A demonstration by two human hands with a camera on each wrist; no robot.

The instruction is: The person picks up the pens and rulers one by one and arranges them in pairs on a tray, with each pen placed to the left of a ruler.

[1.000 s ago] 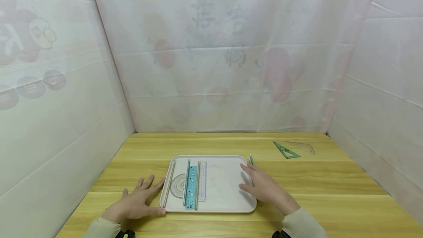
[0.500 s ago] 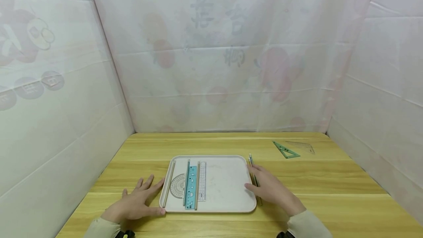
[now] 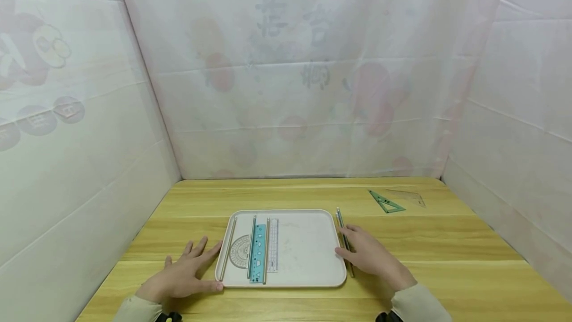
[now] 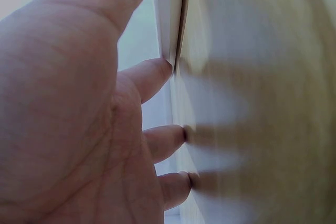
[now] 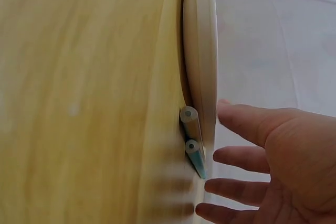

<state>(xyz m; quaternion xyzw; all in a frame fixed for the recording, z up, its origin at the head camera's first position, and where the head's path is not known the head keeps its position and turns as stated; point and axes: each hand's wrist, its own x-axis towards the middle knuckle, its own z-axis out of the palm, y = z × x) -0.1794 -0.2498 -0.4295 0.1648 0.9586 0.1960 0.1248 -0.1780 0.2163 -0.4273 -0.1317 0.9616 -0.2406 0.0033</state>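
Observation:
A white tray (image 3: pixel 308 252) lies between both hands. My left hand (image 3: pixel 185 272) has its fingers spread; thumb and forefinger reach the tray's left edge. Beside the right rim is my right hand (image 3: pixel 371 255), fingers fairly straight. In the right wrist view a wood-coloured pencil (image 5: pixel 190 121) and a teal pencil (image 5: pixel 196 158) lie on the table along that rim, near the fingertips; the hand grips neither. On the tray's left half are a clear protractor (image 3: pixel 240 251), a blue ruler (image 3: pixel 257 257), a clear ruler (image 3: pixel 273 247) and three pencils, among them a leftmost pencil (image 3: pixel 229 247).
A green set square (image 3: pixel 386 202) and a clear set square (image 3: pixel 408 196) lie on the wood-grain table (image 3: pixel 447 272) at the back right. Pale fabric walls (image 3: pixel 286 88) enclose the table at the back and both sides.
My right hand has shifted right, from over the tray's right edge to beside it, at the two pencils. The left hand stays in place, and the things on the tray have not moved.

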